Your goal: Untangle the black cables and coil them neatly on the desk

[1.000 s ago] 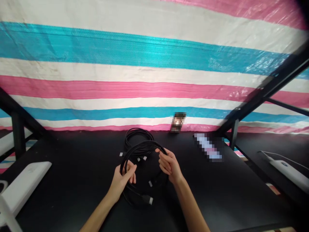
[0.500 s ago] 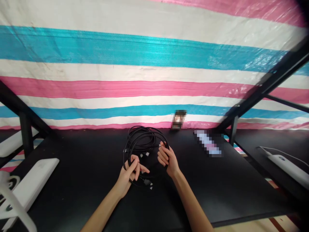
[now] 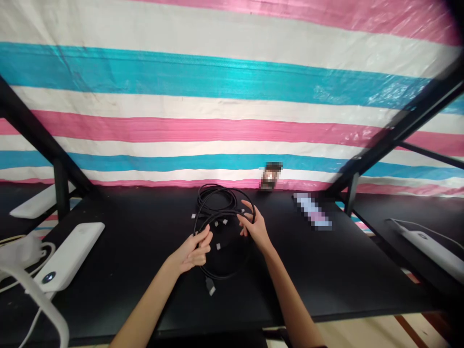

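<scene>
A looped black cable (image 3: 224,277) is spread between my two hands above the black table. My left hand (image 3: 195,249) is closed on the left side of the loops, thumb pressed against the bent fingers. On the right side, the cable runs through the crook of my right hand (image 3: 256,224), whose thumb and index finger are spread around it in a loose hold. A plug (image 3: 210,286) with a pale tip hangs below my left hand. Just behind lies another black coil (image 3: 216,197), with several small pale connector ends near it. Where the loops cross, I cannot tell the cables apart.
A long white device (image 3: 78,251) and a white curved tube (image 3: 47,299) stand at the left. A blurred flat item (image 3: 312,210) lies right of the coil; a blurred dark object (image 3: 271,176) is at the back. Black frame bars flank the table (image 3: 326,275) before a striped sheet (image 3: 232,77).
My left hand has closed from spread fingers into a grip. My right hand's fingers have loosened and opened out. The plug has swung lower and left, and the view has shifted slightly.
</scene>
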Demonstrator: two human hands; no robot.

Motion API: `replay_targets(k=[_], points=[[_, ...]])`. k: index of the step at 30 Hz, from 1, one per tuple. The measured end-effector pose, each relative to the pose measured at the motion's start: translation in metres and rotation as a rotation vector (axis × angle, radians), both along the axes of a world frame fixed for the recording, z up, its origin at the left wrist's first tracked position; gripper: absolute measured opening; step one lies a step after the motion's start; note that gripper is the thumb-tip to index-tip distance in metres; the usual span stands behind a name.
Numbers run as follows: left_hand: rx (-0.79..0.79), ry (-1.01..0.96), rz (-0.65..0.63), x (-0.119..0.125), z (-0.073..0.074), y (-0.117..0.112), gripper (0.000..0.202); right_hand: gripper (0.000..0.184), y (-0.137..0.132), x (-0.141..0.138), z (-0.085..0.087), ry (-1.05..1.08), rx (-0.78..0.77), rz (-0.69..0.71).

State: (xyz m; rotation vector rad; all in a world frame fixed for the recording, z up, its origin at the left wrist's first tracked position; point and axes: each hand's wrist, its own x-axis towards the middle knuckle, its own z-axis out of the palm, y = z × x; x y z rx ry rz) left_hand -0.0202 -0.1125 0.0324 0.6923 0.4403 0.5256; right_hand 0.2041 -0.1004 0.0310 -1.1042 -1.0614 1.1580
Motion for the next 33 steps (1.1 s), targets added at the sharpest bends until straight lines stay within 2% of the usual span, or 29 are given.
replay_targets(k=[3, 6, 11, 13, 15, 20, 23, 27, 30, 33], points=[[0.064, 0.074, -0.023, -0.007, 0.003, 0.002, 0.052, 0.074, -0.002, 0.0, 0.0, -0.07, 0.064, -0.01], [0.154, 0.165, 0.058, -0.01, 0.005, 0.004, 0.05, 0.074, -0.003, 0.002, 0.002, -0.141, 0.097, 0.05], [0.362, 0.34, 0.498, 0.005, -0.002, 0.002, 0.037, 0.041, -0.003, 0.001, 0.0, -0.255, 0.077, 0.048], [0.448, 0.41, 0.632, 0.012, -0.007, 0.0, 0.035, 0.034, -0.004, -0.002, -0.001, -0.295, 0.068, 0.043], [0.529, 0.472, 0.722, 0.016, -0.011, -0.002, 0.033, 0.033, -0.006, -0.005, -0.002, -0.346, 0.058, 0.039], [0.717, 0.604, 0.925, 0.015, -0.018, -0.001, 0.026, 0.05, -0.009, -0.007, -0.002, -0.436, 0.062, 0.038], [0.803, 0.662, 0.956, 0.013, -0.02, 0.002, 0.023, 0.052, -0.008, -0.002, -0.001, -0.471, 0.091, 0.062], [0.885, 0.702, 0.889, 0.011, -0.021, 0.005, 0.023, 0.029, -0.007, -0.001, 0.0, -0.505, 0.17, 0.028], [0.942, 0.725, 0.835, 0.01, -0.022, 0.006, 0.025, 0.045, -0.008, -0.004, -0.001, -0.533, 0.234, -0.038], [0.98, 0.765, 0.784, 0.007, -0.024, 0.007, 0.025, 0.042, -0.01, -0.006, -0.003, -0.572, 0.257, -0.059]])
